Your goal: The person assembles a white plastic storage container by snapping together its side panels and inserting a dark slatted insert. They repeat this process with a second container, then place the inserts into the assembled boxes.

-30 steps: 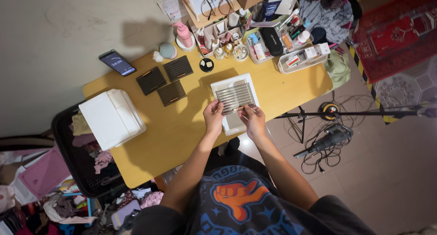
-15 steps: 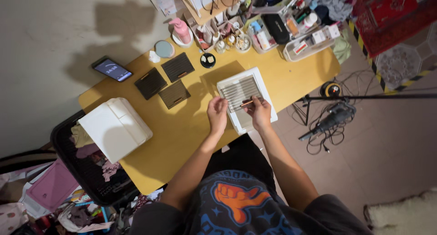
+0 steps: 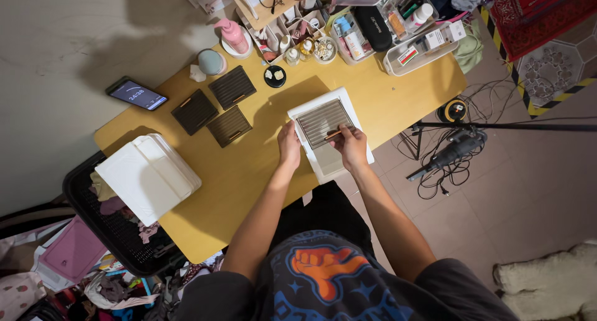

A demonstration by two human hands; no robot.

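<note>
The white rectangular plastic tray with a dark ribbed grille set in it (image 3: 329, 134) lies on the yellow wooden table (image 3: 249, 172), near the table's front edge, directly ahead of the person. Its long axis runs diagonally, from the far left corner toward the near right one, so it is skewed against the table's own long edge.

The right hand (image 3: 352, 148) rests on the tray's near right part, fingers curled around a thin brown stick-like tool (image 3: 334, 134) whose tip lies across the grille's ribs (what the tool is exactly is too small to tell). The left hand (image 3: 289, 148) sits at the tray's left long edge, fingers bent and pressing against the white rim, steadying it rather than lifting it. Both hands are about equally close to the tray; the grille lies just beyond the right hand's fingertips, up and to the left of it.

Further left on the table lie three dark square ribbed panels (image 3: 214, 108), well apart from the tray, with a smartphone with a lit screen (image 3: 137, 94) beyond them. A white closed plastic box (image 3: 146, 175) sits at the table's left end. Cluttered containers of small items (image 3: 348, 29) line the far edge.
</note>
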